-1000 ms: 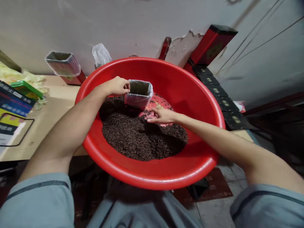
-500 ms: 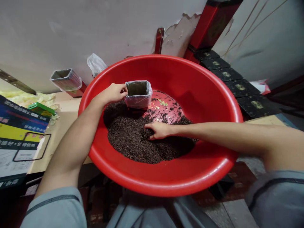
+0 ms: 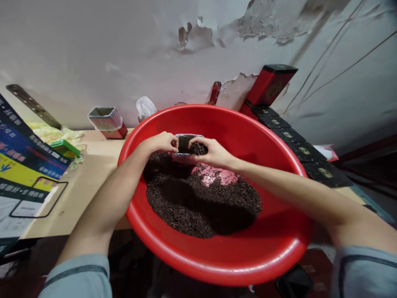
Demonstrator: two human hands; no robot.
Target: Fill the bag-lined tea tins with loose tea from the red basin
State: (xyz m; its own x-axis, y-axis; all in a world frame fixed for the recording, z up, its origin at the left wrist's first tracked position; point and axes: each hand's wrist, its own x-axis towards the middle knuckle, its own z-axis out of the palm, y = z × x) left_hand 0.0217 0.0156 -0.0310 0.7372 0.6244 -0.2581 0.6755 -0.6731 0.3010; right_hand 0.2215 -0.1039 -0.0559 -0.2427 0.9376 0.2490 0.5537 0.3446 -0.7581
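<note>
A large red plastic tub holds a heap of dark, loose dried tea leaves. Inside it, toward the back, stands an open tin whose rim is lined with a clear plastic bag. My left hand pinches the tin's left rim with curled fingers. Over the tin's right side is my right hand, its fingers closed round a clump of the leaves. Much of the tin's front and right side is hidden behind my hands.
Left of the tub, another bag-lined red tin stands on the wooden table, near a green box and a printed carton. Several black-topped tins line the right side. A taller red tin rises behind them.
My right hand has lifted from the heap, carrying leaves up to the tin's mouth. My left hand stays at the tin's rim. The camera view has tilted upward and shifted.
</note>
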